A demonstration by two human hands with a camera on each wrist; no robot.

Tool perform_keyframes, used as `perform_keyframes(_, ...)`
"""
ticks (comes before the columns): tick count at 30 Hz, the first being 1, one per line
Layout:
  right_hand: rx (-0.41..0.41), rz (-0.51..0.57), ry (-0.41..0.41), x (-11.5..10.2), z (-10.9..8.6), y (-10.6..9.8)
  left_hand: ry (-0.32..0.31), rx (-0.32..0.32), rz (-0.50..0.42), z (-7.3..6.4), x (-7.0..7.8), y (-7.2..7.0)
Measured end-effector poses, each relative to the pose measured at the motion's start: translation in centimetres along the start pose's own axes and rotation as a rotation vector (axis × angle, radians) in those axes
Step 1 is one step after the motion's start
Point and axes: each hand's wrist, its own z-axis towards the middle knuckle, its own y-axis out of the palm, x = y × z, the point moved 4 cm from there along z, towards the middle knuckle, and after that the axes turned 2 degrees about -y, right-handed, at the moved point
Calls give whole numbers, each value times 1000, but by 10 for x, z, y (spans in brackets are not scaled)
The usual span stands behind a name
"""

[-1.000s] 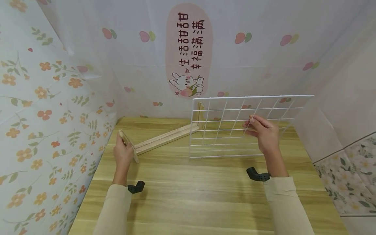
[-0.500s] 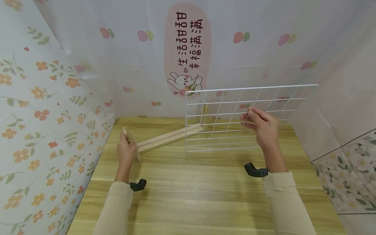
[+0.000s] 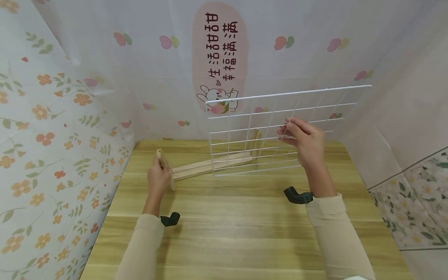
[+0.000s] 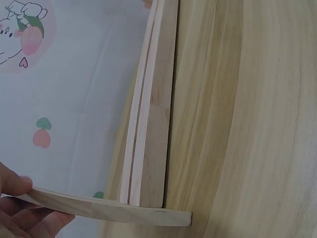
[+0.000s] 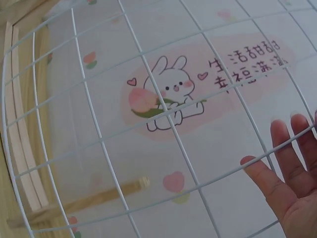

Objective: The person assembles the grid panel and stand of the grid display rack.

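Observation:
My left hand (image 3: 158, 182) grips the upright end piece (image 4: 114, 210) of a pale wooden stand, thumb on one side and fingers on the other. From that piece a double wooden rail (image 3: 199, 169) with a narrow slot along it runs right across the table. Its far upright (image 5: 111, 193) shows through the wires of a white wire grid panel (image 3: 288, 93). Tilted slightly, the panel is held up in the air in front of the rail's right part. My right hand (image 3: 309, 142) holds the panel by its inner wires, thumb against the fingers.
A wood-grain table (image 3: 231, 233) lies under everything. Behind it hangs a white curtain (image 3: 301, 66) with a rabbit print, and a floral curtain (image 3: 52, 155) borders the left. Black curved mounts (image 3: 170, 219) stick out at both wrists.
The grid panel has risen and moved left, its right side now tilted higher, and overlaps more of the rail. The left hand and wooden stand have shifted right.

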Motion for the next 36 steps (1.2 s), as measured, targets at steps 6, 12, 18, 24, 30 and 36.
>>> perform_keyframes(6,-17,14,4,-3,4,13,48,-6,-15,1,5,7)
perform_keyframes(12,-1,3,38,-9,9,23,58,-23,-36,3,9,13)
perform_keyframes(18,12,-23,73,-14,14,35,58,-42,-39,5,9,17)
perform_keyframes(24,12,-40,72,-23,17,44,44,-57,-52,8,13,22)
perform_keyframes(30,41,-54,80,-29,18,51,54,-71,-48,12,15,27)
perform_keyframes(36,74,-32,94,-30,20,57,73,-79,-44,13,17,29)
